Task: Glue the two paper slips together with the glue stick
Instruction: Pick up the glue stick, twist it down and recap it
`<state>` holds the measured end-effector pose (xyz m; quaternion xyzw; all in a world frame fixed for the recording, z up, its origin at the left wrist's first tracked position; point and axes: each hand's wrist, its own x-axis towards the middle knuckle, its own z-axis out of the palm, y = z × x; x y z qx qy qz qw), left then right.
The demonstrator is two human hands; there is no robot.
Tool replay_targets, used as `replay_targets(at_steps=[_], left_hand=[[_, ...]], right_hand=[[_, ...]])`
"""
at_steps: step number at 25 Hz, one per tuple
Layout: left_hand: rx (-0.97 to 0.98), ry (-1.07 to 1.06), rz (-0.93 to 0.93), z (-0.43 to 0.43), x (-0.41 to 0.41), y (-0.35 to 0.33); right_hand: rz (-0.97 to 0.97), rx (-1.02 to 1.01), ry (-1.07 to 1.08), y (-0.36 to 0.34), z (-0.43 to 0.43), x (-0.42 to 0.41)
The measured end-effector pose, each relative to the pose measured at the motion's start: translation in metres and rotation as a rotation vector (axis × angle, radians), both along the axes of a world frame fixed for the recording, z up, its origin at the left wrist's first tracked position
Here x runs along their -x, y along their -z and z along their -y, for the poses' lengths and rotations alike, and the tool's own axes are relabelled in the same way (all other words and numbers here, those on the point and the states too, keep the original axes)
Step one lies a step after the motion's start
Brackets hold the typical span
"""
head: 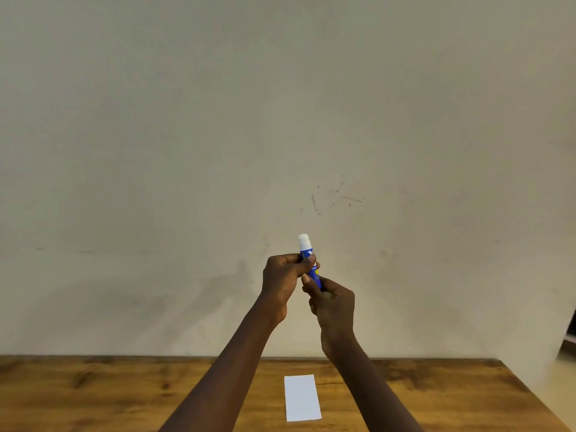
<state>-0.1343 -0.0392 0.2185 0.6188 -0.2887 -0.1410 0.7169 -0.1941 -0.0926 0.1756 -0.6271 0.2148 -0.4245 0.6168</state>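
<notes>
I hold a blue glue stick [308,260] with a white top upright in front of the wall, well above the table. My left hand [282,283] pinches its upper body with thumb and fingers. My right hand [332,302] grips its lower end from the right. One white paper slip [301,397] lies flat on the wooden table between my forearms. A second slip is not visible; I cannot tell whether it lies under or on the first.
The brown wooden table [109,397] spans the bottom of the view, its back edge against a plain beige wall [280,120]. The table's right corner is near a dark object at the far right edge [570,335].
</notes>
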Motion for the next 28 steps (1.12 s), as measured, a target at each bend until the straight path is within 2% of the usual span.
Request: replay_targets(at_steps=[2, 3, 4, 7, 9, 11, 13, 15, 19, 22, 26, 28], left_hand=[[0.014, -0.053, -0.025, 0.001, 0.0, -0.003], [0.019, -0.053, -0.028, 0.0, -0.001, -0.005], [0.022, -0.027, -0.026, 0.0, -0.004, -0.007], [-0.002, 0.121, -0.011, -0.005, -0.012, -0.016], [-0.016, 0.194, -0.029, -0.007, -0.016, -0.02], [-0.029, 0.207, -0.041, -0.007, -0.016, -0.023], [-0.032, 0.174, -0.041, -0.006, -0.016, -0.026], [-0.027, 0.124, -0.024, -0.003, -0.017, -0.029], [-0.005, -0.022, 0.02, 0.004, -0.017, -0.033], [0.037, -0.019, 0.021, 0.003, -0.014, -0.032], [0.033, -0.026, 0.048, 0.002, -0.011, -0.034], [0.031, 0.021, 0.053, -0.002, -0.011, -0.037]], right_hand=[[-0.114, 0.282, 0.169, -0.003, 0.002, -0.004], [-0.132, 0.341, 0.16, -0.006, 0.004, -0.004], [-0.114, 0.292, 0.052, -0.01, 0.007, -0.003], [-0.068, -0.222, -0.476, -0.021, 0.017, 0.003], [-0.019, -0.416, -0.622, -0.022, 0.021, 0.004], [0.041, -0.491, -0.65, -0.024, 0.02, -0.001], [0.098, -0.504, -0.601, -0.026, 0.017, -0.006], [0.083, -0.397, -0.47, -0.029, 0.014, -0.01], [-0.039, 0.141, 0.041, -0.031, 0.006, -0.019], [-0.1, 0.359, 0.273, -0.032, 0.005, -0.016], [-0.178, 0.45, 0.359, -0.033, 0.009, -0.013], [-0.086, 0.322, 0.206, -0.035, 0.011, -0.013]])
